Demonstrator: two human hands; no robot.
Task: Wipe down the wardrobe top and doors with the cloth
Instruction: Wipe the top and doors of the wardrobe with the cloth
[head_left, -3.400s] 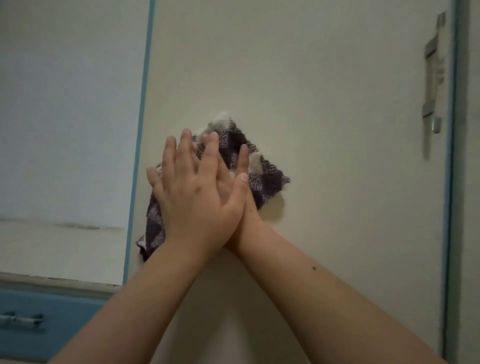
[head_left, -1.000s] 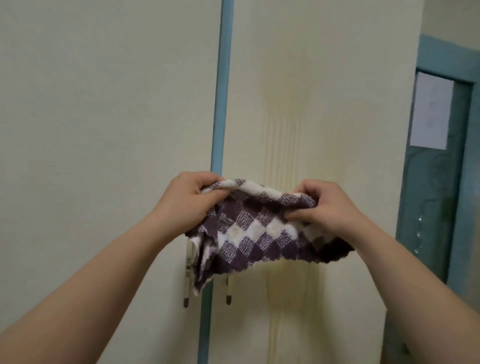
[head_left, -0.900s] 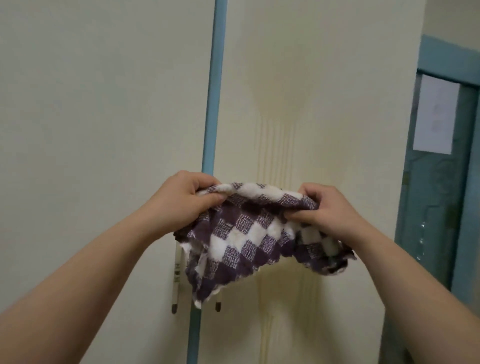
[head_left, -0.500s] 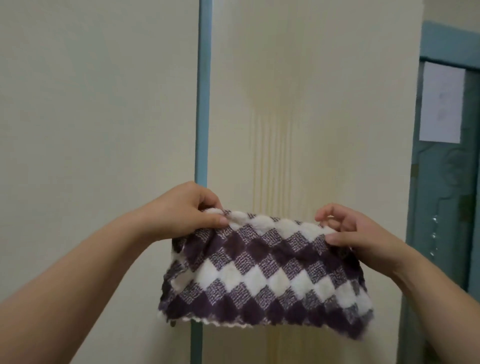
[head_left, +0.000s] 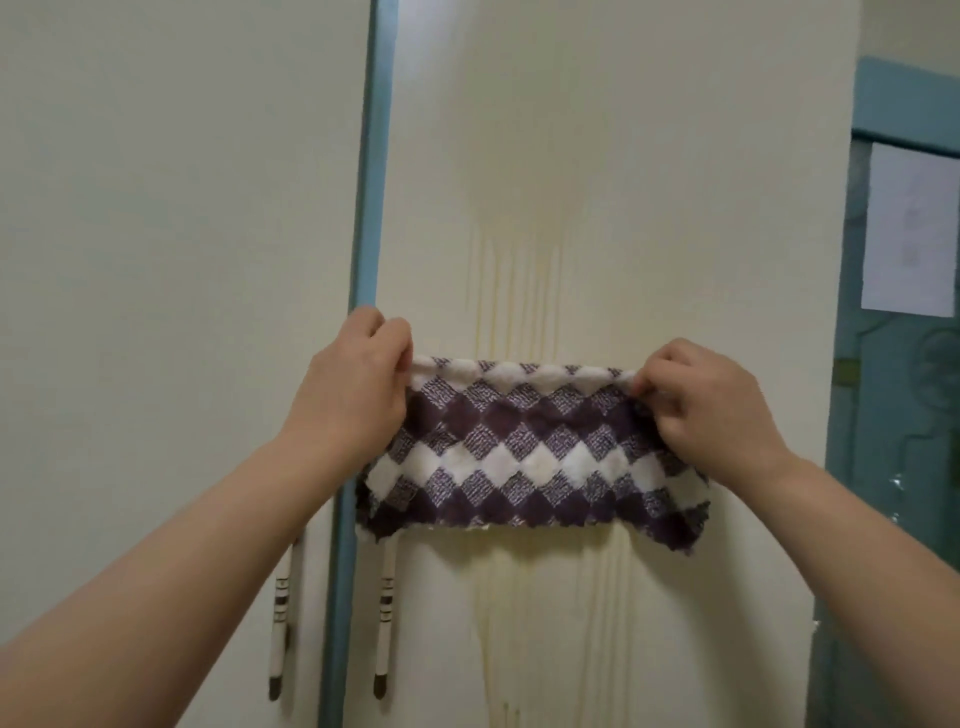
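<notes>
A purple and white checked cloth (head_left: 530, 457) hangs spread flat in front of the cream wardrobe doors. My left hand (head_left: 353, 395) pinches its top left corner, and my right hand (head_left: 711, 410) pinches its top right corner. The cloth covers part of the right door (head_left: 623, 208), which shows yellowish streaks running down its middle. The left door (head_left: 182, 234) lies beyond a blue vertical strip (head_left: 371, 182) between the two doors. The wardrobe top is out of view.
Two slim door handles hang below the cloth, a left handle (head_left: 280, 623) and a right handle (head_left: 384, 618), either side of the blue strip. At the far right stands a teal room door (head_left: 898, 441) with a white paper sheet (head_left: 909, 228) stuck on it.
The cloth was bunched between my hands a second ago. My hands have pulled apart and it now hangs stretched out flat, with the door handles showing beneath it.
</notes>
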